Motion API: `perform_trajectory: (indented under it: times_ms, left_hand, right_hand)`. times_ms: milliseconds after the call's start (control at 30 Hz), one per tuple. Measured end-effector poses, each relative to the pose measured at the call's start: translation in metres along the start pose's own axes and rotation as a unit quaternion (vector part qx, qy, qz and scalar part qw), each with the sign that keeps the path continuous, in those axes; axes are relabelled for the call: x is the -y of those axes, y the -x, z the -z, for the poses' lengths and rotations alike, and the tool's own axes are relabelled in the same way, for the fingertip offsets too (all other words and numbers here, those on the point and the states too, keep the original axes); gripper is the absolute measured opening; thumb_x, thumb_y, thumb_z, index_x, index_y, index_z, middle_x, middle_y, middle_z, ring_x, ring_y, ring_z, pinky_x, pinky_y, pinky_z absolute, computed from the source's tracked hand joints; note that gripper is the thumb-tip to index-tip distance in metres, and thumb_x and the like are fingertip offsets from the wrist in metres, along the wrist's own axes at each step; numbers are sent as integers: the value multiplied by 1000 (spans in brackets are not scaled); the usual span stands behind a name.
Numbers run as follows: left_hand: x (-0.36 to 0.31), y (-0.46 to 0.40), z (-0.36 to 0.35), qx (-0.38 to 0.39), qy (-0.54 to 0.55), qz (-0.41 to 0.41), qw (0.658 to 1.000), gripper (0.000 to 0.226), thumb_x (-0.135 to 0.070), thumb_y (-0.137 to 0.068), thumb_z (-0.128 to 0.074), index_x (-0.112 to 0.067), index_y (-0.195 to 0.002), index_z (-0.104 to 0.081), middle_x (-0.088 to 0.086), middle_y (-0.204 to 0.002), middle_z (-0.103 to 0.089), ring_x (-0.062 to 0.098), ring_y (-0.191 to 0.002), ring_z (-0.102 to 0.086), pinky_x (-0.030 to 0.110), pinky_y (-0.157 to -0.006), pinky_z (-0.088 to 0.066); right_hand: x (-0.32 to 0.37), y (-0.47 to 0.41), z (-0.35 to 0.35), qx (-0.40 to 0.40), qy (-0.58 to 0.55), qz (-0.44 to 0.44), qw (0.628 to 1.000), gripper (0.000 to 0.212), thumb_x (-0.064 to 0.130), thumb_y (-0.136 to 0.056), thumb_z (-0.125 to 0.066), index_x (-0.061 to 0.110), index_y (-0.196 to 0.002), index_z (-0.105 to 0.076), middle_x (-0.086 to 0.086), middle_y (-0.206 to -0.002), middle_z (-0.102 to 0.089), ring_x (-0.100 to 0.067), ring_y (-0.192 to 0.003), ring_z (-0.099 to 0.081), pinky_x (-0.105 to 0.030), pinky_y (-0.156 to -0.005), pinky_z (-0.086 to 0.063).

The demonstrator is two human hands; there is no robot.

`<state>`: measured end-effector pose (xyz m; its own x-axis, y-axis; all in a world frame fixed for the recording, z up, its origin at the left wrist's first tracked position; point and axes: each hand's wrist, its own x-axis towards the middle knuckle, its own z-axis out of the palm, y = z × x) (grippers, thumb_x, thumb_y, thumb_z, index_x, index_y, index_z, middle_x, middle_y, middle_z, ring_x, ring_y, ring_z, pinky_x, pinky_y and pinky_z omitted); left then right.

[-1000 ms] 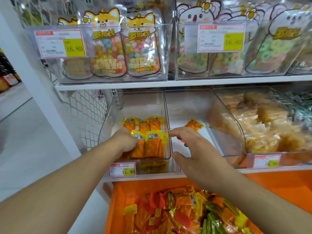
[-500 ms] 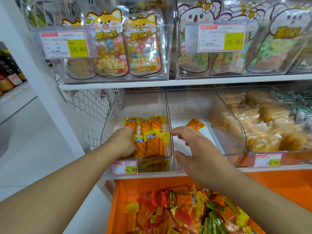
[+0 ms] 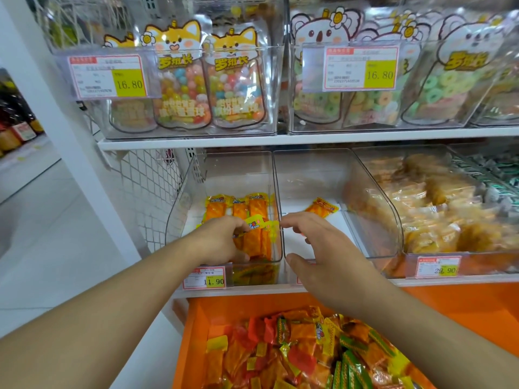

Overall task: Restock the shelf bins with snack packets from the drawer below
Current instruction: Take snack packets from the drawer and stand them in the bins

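Observation:
On the lower shelf, the left clear bin holds two rows of orange snack packets. My left hand is inside this bin and grips the front packets, with fingers curled over their yellow tops. The middle clear bin holds a single orange packet at the back. Over that bin's front hangs my right hand, fingers spread and loosely bent, thumb at the front rim, fingertips near the wall between the bins. Below, the open orange drawer is piled with mixed snack packets.
A third bin on the right is full of golden snack packs. The shelf above carries bins of candy bags. Price tags hang on the shelf edge. Wire mesh and a white post close the left side.
My left hand has pushed a little further over the front packets in the left bin. My right hand stays over the middle bin, almost unmoved.

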<state>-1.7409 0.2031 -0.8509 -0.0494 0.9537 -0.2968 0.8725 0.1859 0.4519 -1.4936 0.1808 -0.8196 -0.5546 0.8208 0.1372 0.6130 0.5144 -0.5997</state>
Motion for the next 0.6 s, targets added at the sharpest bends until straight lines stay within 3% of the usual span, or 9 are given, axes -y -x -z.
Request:
perform_trajectory:
  times_ms: [200,300,433,600]
  left_hand:
    - [-13,-6,-1,-10,-17,-20,1000,81,-46,-72,-91,-45,-143,-53,5,-154,-41,31,-145,-37,47,-116,-39]
    - [-16,-7,-5,0,19,-31,999,82,-44,-71,-93,-44,-143,-53,3,-154,-42,26,-133,-51,42,-109,-48]
    - [-8,-7,-3,-12,60,-18,998,86,-42,-70,-94,-42,-144,-52,-3,-138,-53,21,-121,-58,36,-99,-53]
    - [-5,-5,-2,2,110,7,994,67,-29,-71,-95,-35,-129,-62,-2,-122,-60,18,-108,-63,38,-96,-56]
  right_hand:
    - [-1,-1,-1,-3,4,2,1000,53,22,-101,-63,36,-149,-44,24,-149,-42,-1,-137,-40,-27,-116,-40]
    - [-1,-1,0,-6,9,7,1000,53,23,-101,-63,36,-149,-45,24,-149,-43,0,-137,-41,-25,-115,-40]
    - [-1,-1,1,-4,11,3,1000,53,23,-102,-62,35,-150,-44,23,-149,-43,1,-137,-39,-23,-116,-38]
    - [1,2,3,6,14,-10,1000,54,25,-104,-59,36,-153,-41,22,-151,-42,0,-139,-37,-16,-110,-31]
